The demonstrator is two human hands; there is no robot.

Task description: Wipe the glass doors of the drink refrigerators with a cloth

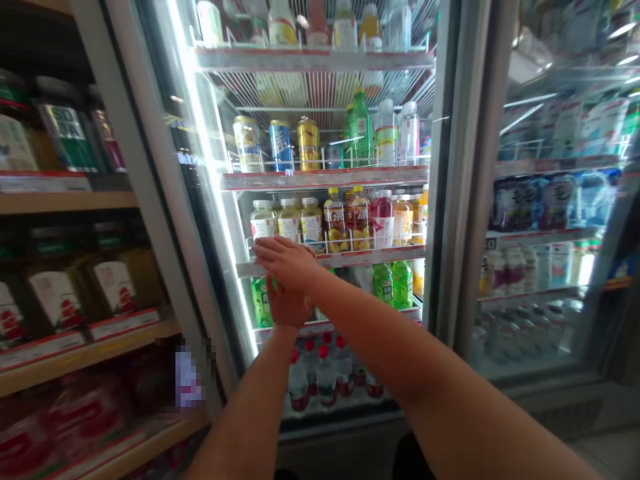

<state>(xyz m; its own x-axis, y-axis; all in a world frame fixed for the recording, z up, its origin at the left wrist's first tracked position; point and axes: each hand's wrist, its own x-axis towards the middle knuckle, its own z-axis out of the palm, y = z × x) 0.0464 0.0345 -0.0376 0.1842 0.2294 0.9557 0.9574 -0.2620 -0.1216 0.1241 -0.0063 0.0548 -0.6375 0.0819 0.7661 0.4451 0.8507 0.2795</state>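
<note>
My right hand (287, 263) reaches in from the right with its fingers stretched out flat, pointing left. It lies across my left hand (290, 303), and the two touch in front of the drinks fridge. Most of the left fingers are hidden behind the right hand; a thumb shows at its left side. No item is visible in either hand. Behind and above them stand pale-labelled bottles with white caps (289, 220) and dark tea bottles with yellow caps (336, 220). Green bottles (261, 300) are on the shelf behind the hands.
Cans (309, 143) and a green bottle (360, 127) stand on a higher wire shelf (325, 179). Red-capped bottles (326, 377) are at the bottom. A metal door frame (463, 167) separates another drinks fridge at right. Wooden shelves (70, 200) with large bottles are at left.
</note>
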